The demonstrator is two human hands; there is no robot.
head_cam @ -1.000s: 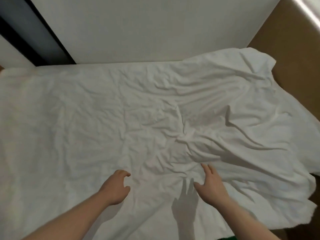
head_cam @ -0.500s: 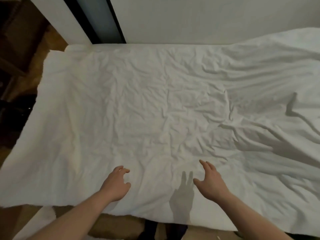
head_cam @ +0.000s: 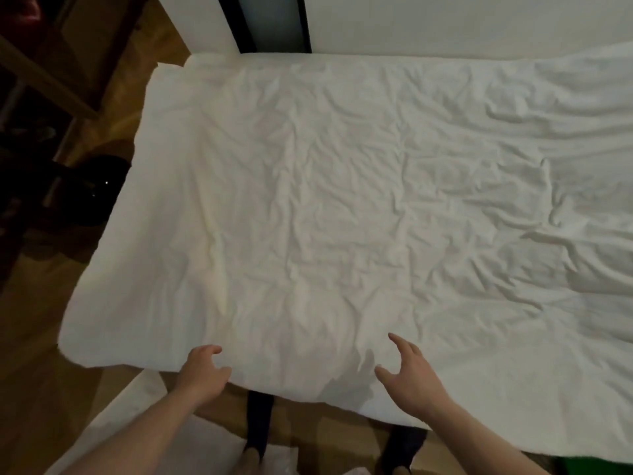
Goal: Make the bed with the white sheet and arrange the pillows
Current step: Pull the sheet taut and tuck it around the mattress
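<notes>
Swinging leftward since a second ago, the view is now taking in the left end of the bed (head_cam: 191, 63) and the wooden floor (head_cam: 113, 108) beside it, where before it was showing the rumpled right corner against the brown wall; both hands are staying low over the near edge, in much the same pose as before.

The white sheet (head_cam: 342, 200) is lying spread across the whole mattress, crinkled all over, with deeper folds gathering toward the right. Its near hem is hanging just past the bed's edge in front of the person's feet. No pillows are showing anywhere.

The sheet is looking thin, soft and light, so it is likely going to bunch and slide rather than hold any shape. Pinching it at the hem or a corner and pulling outward seems the surest hold; pressing flat palms on it would smooth it but may drag new creases along.

The left hand (head_cam: 202, 371) is hovering at the hem with fingers curled loosely, grip partly apart and clamped on nothing that I can see. The right hand (head_cam: 407, 375) is reaching over the sheet with fingers spread wide, grip apart, just above the cloth and casting a shadow on it. Both forearms are angling in from below.
</notes>
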